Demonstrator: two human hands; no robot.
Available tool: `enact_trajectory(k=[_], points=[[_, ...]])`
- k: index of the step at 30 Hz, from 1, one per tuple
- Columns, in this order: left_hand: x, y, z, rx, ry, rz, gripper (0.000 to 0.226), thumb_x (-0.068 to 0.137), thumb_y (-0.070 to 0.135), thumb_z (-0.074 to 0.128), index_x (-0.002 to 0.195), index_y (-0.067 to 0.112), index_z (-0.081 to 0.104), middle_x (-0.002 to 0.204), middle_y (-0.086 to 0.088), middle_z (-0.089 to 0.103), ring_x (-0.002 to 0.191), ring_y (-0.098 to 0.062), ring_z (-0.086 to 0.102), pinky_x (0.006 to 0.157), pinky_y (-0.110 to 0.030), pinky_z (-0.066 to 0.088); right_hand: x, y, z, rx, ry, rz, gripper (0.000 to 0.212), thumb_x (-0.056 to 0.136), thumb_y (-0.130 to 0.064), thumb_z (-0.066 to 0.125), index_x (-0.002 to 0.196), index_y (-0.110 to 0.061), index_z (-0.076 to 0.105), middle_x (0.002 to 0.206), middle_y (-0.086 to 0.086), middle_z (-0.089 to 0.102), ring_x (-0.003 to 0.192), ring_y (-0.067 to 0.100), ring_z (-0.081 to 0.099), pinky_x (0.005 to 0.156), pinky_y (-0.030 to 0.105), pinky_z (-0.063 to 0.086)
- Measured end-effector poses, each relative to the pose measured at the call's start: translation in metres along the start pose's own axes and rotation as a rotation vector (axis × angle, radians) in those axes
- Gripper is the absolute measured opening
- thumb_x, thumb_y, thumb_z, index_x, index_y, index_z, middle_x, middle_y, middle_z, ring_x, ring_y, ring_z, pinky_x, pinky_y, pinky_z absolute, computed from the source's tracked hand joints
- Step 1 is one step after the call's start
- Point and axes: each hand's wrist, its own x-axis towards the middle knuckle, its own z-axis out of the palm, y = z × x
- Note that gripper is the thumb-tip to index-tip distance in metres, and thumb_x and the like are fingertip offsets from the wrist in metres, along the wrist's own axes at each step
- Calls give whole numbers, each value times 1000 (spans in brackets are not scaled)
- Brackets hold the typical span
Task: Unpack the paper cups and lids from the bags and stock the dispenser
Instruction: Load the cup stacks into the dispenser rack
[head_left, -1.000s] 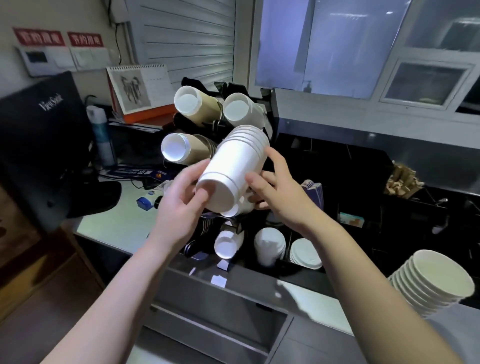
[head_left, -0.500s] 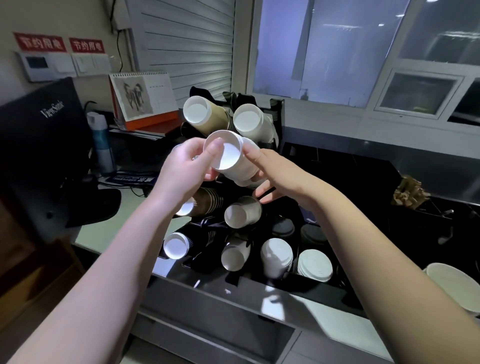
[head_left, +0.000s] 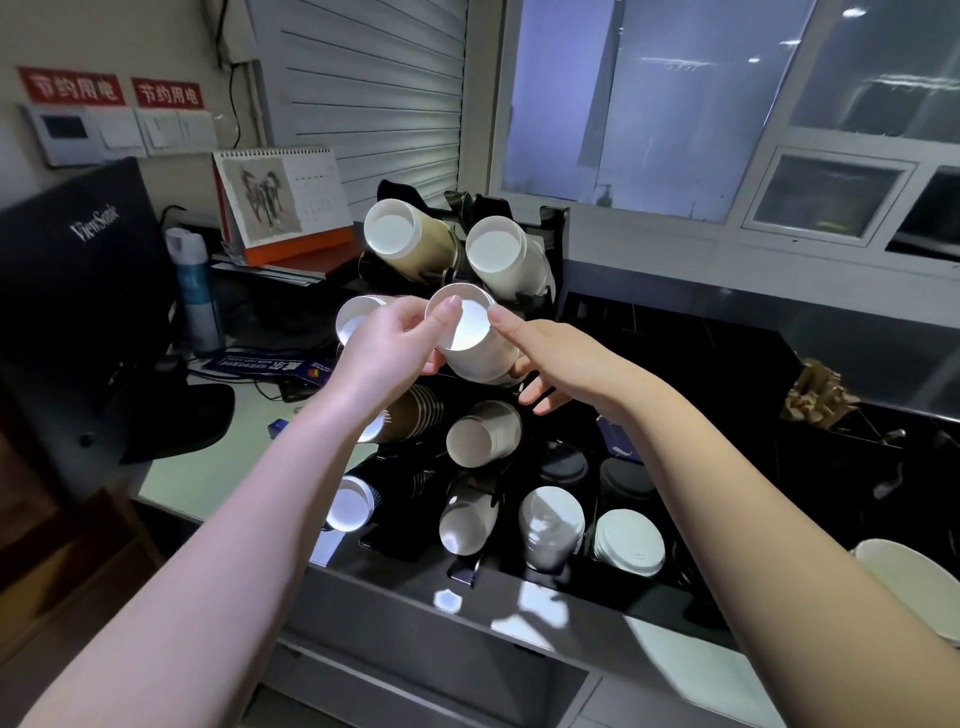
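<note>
At the dispenser (head_left: 545, 249), both hands (head_left: 387, 348) (head_left: 558, 358) pinch a white cup stack (head_left: 475, 345), base toward the camera.

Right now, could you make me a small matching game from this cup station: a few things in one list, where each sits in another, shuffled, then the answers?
Things:
1. White paper cup stack held in both hands
2. Brown-sleeved paper cup stack with white base
3. Stack of flat white plastic lids
4. Desk calendar with orange base

Places:
A. Bottom row of the black dispenser rack, far right
B. On the desk behind the rack, to the left
C. Top row, left slot
D. Second row, right slot, at its mouth

Pairs: 1-D, 2-C, 3-A, 4-B
</note>
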Motion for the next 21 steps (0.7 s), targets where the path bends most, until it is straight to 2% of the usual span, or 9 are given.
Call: enact_trajectory(k=[6,10,12,18,21], points=[[5,2,0,14,8,21,49,86,69,54,97,24,70,72,2,64,65,-10,61,91,-50,55,6,-1,1,18,32,-16,68,87,-77,40,116,-20,60,102,2,64,80,20,69,71,34,61],[6,4,0,6,11,32,46,87,68,53,96,25,70,67,5,62,63,-9,60,90,-50,55,8,-1,0,-19,50,-32,73,85,-81,38,121,-20,58,102,0,63,83,21,70,74,38,62],[6,5,0,16,14,31,48,88,67,53,96,22,70,65,6,61,63,-9,59,89,-49,54,8,-1,0,-22,48,-30,73,86,-80,38,118,-18,59,101,2,64,83,22,71,77,41,62],[6,7,2,37,9,39,45,93,61,52,97,20,70,70,1,62,62,-8,58,80,-37,55,8,1,-1,-54,65,-41,74,85,-82,36,110,-17,62,96,1,65,78,21,71,77,41,62],[7,9,1,55,24,44,46,93,61,52,94,20,71,65,2,60,59,-8,57,80,-37,54,9,1,0,-55,71,-42,76,84,-82,35,112,-17,61,97,2,66,77,21,72,78,42,62]])
